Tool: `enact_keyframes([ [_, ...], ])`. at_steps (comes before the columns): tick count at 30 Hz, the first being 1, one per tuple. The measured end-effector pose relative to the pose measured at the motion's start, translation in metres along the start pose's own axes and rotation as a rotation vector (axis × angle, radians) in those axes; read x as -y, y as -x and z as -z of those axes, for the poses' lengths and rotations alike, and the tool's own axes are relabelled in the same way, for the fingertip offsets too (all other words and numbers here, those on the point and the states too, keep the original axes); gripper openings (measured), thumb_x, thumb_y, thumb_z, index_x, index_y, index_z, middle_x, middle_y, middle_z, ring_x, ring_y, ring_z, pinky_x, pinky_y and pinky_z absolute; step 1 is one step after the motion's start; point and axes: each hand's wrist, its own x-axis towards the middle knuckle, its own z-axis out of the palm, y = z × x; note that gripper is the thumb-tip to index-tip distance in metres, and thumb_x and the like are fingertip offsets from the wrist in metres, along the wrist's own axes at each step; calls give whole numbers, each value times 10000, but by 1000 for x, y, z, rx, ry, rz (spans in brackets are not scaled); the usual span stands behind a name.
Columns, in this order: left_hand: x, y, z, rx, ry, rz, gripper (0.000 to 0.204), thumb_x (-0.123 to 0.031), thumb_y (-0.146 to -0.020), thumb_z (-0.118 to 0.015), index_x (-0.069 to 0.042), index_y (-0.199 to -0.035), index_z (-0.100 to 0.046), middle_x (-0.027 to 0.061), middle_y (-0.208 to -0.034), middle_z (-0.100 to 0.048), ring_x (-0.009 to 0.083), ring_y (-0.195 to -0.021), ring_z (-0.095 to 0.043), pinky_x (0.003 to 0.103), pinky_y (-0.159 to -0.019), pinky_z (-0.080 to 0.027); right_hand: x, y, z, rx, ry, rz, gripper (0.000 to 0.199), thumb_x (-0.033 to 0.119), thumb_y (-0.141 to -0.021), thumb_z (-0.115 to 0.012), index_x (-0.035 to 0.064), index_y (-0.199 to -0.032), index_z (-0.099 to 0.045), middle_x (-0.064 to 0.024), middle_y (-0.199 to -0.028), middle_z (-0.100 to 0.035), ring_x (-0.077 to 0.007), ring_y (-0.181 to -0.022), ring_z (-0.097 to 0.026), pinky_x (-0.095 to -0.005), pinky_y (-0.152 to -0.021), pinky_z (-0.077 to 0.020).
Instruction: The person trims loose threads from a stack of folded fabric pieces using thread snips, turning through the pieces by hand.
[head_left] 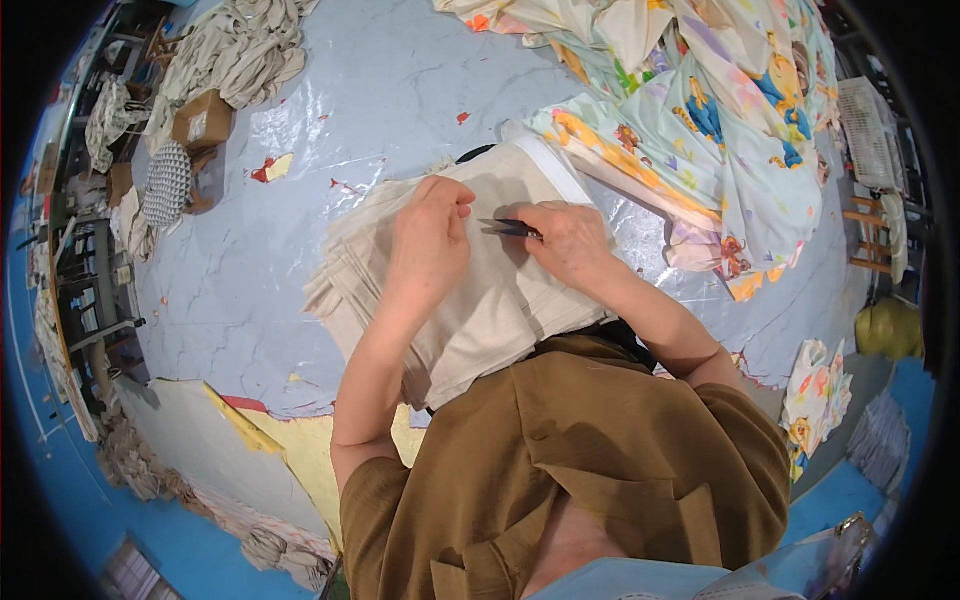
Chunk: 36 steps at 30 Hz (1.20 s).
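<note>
A stack of beige fabric pieces (480, 310) lies in front of my body, its layered edges fanned out at the left. A white band (553, 168) runs along its far right edge. My right hand (570, 242) is closed round small dark thread snips (510, 228), whose blades point left across the cloth. Just left of the blade tips, my left hand (432, 238) is held over the stack with its fingers curled together. What it pinches, if anything, is too small to make out.
Printed, colourful fabric (700, 130) is heaped at the far right. Beige cloth (245, 50) lies piled at the far left, near a cardboard box (203, 120) and a checked stool seat (168, 184). A white plastic crate (868, 130) stands at the right edge.
</note>
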Motion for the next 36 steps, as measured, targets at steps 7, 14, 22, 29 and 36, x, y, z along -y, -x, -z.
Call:
enact_keyframes([
  [7,-16,-17,14,19,132,43,135,24,-909,-518,25,-995,-621,115,-950,-625,225,-796,-684,327,-709,-537,-42,43,21,-419,-367,-234,176,111,-829,-718,62,-995,-684,-107,-852,-713,-181,-736,-691,-313,-640,-526],
  [14,-58,-6,-58,455,-162,-205,333,-215,-785,-751,-19,-1000,-589,119,-1026,-601,311,-967,-619,419,-793,-521,-105,109,63,-383,417,-423,296,156,-825,-751,47,-1081,-647,-121,-685,-636,-250,-616,-609,-334,-564,-469],
  [22,-52,6,-109,341,-152,-188,425,-266,-738,-802,-42,-1010,-565,111,-1038,-567,316,-1034,-566,421,-791,-509,-67,101,40,-418,-545,-408,302,129,-844,-730,36,-1119,-645,-81,-744,-660,-104,-671,-580,-293,-621,-481],
  [29,-48,-2,-103,439,1,-43,457,-240,-703,-835,-30,-997,-555,117,-1029,-567,314,-1000,-576,409,-807,-496,-51,83,33,-241,-369,-449,248,155,-801,-740,29,-1012,-705,-136,-862,-697,-258,-727,-664,-338,-669,-515],
  [36,-45,-5,-104,455,40,-18,440,-232,-700,-837,-31,-973,-558,119,-1013,-570,318,-980,-581,416,-788,-495,-59,83,31,-210,-230,-354,133,109,-857,-688,-8,-894,-635,-62,-730,-629,-110,-636,-538,-281,-583,-442],
])
